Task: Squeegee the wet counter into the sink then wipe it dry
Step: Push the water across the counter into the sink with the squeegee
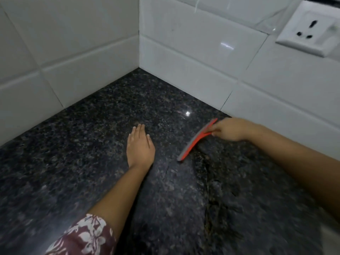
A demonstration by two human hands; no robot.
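Observation:
The dark speckled granite counter [88,144] fills the lower view and runs into a tiled corner. My right hand [231,129] grips the handle of an orange squeegee [195,142] with a grey rubber blade, its edge down on the counter near the right wall. A wet streak with a ragged edge [211,190] trails from the blade toward me. My left hand [140,146] lies flat on the counter, palm down and fingers together, left of the squeegee and apart from it. No sink shows in this view.
White tiled walls [73,52] meet in a corner at the back of the counter. A white wall socket [311,28] sits high on the right wall. A floral sleeve [86,236] covers my left upper arm.

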